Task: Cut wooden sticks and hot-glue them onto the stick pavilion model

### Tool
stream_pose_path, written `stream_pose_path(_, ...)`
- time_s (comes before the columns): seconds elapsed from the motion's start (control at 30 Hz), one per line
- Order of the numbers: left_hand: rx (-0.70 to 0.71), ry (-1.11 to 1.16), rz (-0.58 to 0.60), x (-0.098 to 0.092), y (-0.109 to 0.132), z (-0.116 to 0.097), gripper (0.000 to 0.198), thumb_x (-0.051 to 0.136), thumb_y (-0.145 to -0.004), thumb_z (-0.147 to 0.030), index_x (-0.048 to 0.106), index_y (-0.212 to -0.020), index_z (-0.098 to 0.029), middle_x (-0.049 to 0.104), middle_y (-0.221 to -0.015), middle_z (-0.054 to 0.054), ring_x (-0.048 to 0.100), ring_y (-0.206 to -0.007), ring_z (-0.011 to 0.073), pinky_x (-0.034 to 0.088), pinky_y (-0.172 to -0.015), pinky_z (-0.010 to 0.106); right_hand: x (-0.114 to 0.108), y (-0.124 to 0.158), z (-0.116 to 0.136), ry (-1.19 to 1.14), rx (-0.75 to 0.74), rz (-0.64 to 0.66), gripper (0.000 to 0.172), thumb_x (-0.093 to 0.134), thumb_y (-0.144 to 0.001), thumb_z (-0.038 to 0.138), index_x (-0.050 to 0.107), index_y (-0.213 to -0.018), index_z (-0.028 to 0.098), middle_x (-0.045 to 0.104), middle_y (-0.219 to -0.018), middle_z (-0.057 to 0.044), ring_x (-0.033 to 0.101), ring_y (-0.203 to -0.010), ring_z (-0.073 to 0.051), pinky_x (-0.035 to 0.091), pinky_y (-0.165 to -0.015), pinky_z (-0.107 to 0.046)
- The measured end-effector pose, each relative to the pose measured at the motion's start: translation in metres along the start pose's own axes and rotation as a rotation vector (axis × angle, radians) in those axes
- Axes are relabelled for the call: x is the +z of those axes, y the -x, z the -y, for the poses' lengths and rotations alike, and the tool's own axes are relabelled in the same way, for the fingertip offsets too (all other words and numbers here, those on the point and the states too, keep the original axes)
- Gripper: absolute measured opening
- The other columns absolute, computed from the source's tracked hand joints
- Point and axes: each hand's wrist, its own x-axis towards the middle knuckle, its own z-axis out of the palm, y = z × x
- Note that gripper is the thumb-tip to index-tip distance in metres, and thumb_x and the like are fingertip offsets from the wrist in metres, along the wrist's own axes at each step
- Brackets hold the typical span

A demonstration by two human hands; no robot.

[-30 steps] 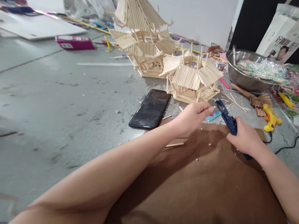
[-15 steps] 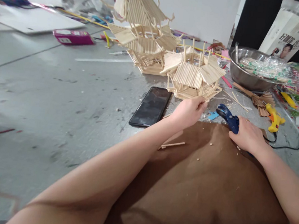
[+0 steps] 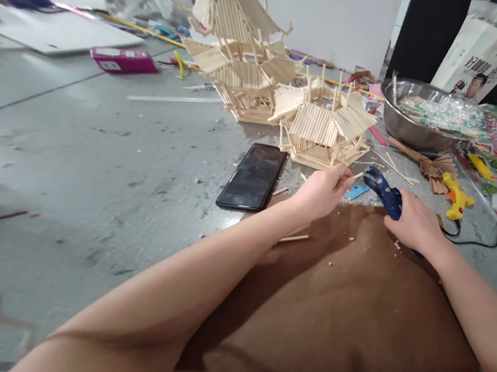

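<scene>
My left hand (image 3: 327,189) pinches a short thin wooden stick (image 3: 358,175), its free end pointing right. That end is close to the rounded jaw of a blue hand cutter (image 3: 386,194); I cannot tell whether they touch. Wrapped round the cutter's handles is my right hand (image 3: 417,222). Just behind my left hand stands a low pavilion model (image 3: 317,125) built from wooden sticks, with uprights rising from its top. A taller stick tower model (image 3: 237,15) with a pointed roof is behind it. Below the hands lies a brown board (image 3: 351,307) with small stick offcuts on it.
A black phone (image 3: 252,176) lies left of my left hand. To the right are a yellow glue gun (image 3: 455,196) with a cord, and a steel bowl (image 3: 418,131) of wrapped sticks. A purple box (image 3: 124,61) and a white paper bag (image 3: 476,51) are farther back.
My left hand has moved slightly right, away from the pavilion's base, and a stick now shows in its fingers near the cutter jaw. The cutter has shifted very little.
</scene>
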Motion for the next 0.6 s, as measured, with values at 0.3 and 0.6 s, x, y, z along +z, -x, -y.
stream_pose_path(0.3,-0.040,0.240,0.087,0.003,0.006,-0.014,0.021,0.044,-0.080,-0.030,0.052,-0.069,-0.014,0.044,-0.052,-0.004,0.039,-0.049,0.0068,0.031,-0.050,0.020,-0.002,0.006,0.002,-0.360,-0.204,-0.150,0.056,0.051,-0.067,0.027,0.040,-0.120,0.013,0.057,-0.104,-0.014,0.054,-0.097,-0.028,0.043,-0.081,-0.041)
stream_pose_path(0.6,-0.088,0.443,-0.045,0.003,0.005,-0.014,0.017,0.050,-0.078,-0.029,0.056,-0.073,-0.014,0.045,-0.051,-0.005,0.035,-0.042,0.0040,0.028,-0.043,0.019,-0.002,0.007,0.003,-0.405,-0.183,-0.150,0.058,0.053,-0.066,0.028,0.040,-0.122,0.016,0.057,-0.107,-0.013,0.055,-0.096,-0.028,0.043,-0.082,-0.043)
